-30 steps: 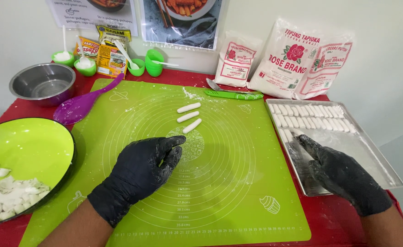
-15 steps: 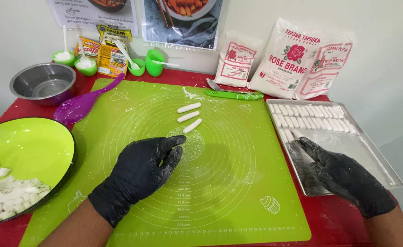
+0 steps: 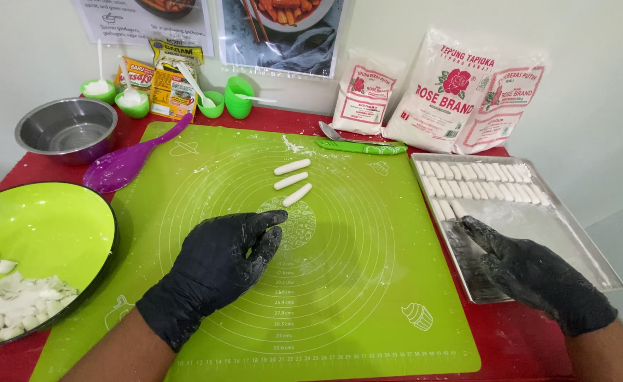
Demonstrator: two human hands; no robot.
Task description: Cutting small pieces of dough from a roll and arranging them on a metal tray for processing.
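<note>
Red tabletop (image 3: 523,350) carries everything: at far left a green bowl (image 3: 43,226) with white dough pieces. On the green silicone mat (image 3: 354,283) the left hand (image 3: 219,265), black-gloved, lies palm down, fingers loosely curled, gripping nothing; three dough sticks (image 3: 292,182) lie just beyond it. Farther right, the right hand (image 3: 531,272) rests open on a metal tray (image 3: 573,233) beside rows of sticks.

I am seeing bright, even light falling from overhead. The left hand (image 3: 216,272) is casting only a soft shadow onto the green silicone mat (image 3: 368,283). Glare is showing on the steel bowl (image 3: 66,129) and the flour bags (image 3: 446,92). Focus is holding sharp throughout; the wide lens is bowing the metal tray (image 3: 594,258) slightly near the edge.
</note>
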